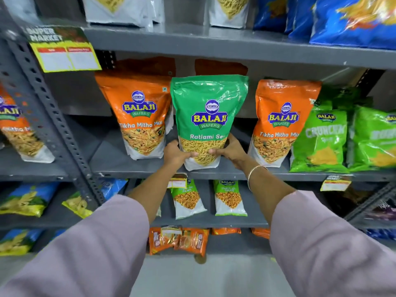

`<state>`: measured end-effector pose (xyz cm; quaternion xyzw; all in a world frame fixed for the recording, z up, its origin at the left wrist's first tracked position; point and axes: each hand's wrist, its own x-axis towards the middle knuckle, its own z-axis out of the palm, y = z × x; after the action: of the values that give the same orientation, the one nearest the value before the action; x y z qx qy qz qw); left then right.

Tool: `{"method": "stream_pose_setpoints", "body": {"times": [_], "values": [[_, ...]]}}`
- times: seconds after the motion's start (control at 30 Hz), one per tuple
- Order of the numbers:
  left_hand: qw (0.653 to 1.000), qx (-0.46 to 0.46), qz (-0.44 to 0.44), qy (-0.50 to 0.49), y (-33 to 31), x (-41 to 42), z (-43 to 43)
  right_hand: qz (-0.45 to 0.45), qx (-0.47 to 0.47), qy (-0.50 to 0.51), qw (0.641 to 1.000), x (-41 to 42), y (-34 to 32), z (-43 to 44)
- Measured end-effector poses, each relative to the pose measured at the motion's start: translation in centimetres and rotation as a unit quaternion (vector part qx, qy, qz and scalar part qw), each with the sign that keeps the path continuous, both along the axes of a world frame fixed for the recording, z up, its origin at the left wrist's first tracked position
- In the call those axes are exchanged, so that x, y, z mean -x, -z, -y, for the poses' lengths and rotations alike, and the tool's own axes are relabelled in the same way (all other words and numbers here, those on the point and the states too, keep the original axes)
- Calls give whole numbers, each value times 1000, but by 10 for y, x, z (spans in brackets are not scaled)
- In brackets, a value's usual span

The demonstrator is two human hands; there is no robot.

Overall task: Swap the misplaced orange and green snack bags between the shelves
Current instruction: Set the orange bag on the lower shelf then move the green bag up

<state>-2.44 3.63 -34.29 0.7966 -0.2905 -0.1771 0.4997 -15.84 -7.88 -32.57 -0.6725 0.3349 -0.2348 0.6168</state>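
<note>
A green Ratlami Sev snack bag (209, 108) stands upright at the front of the middle shelf (235, 173), between two orange Tikha Mitha Mix bags, one to its left (137, 112) and one to its right (280, 123). Both my hands grip the green bag near its bottom. My left hand (175, 154) holds its lower left side and my right hand (230, 152) holds its lower right side. More orange bags stand behind it, mostly hidden.
Light green Crunchex bags (321, 142) fill the shelf's right end. Small green bags (229, 197) stand on the shelf below, and small orange packets (182, 240) lie on the lowest shelf. White and blue bags sit on the top shelf. A grey perforated upright (53, 116) and a price tag (64, 52) are at left.
</note>
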Motion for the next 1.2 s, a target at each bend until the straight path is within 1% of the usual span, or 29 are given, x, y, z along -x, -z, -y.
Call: {"method": "stream_pose_setpoints", "body": {"times": [0.17,0.33,0.43,0.53,0.6,0.7,0.8,0.87,1.0,1.1,1.2], "values": [[999,34,8,22,-28,16,-34,19,11,-2,1000,22,-32,-36],[995,85,25,55,-78,42,-55,36,40,8,999,55,-90,-62],[991,105,36,78,-119,57,-60,32,88,12,996,76,-134,-65],[985,126,77,94,-167,66,-58,33,131,19,991,89,-182,-63],[980,140,115,85,-203,69,-56,45,146,25,988,93,-216,-57],[976,152,127,92,-257,68,-47,71,189,31,979,93,-266,-43],[971,164,147,96,-304,58,-31,100,189,18,977,87,-312,-33],[969,171,143,103,-329,49,-18,102,185,18,977,81,-334,-25],[974,162,127,98,-353,35,2,94,163,13,982,61,-351,-2],[980,141,91,111,-352,22,21,80,144,-3,986,46,-349,14],[981,130,76,119,-342,7,38,65,126,9,990,28,-341,31]]}}
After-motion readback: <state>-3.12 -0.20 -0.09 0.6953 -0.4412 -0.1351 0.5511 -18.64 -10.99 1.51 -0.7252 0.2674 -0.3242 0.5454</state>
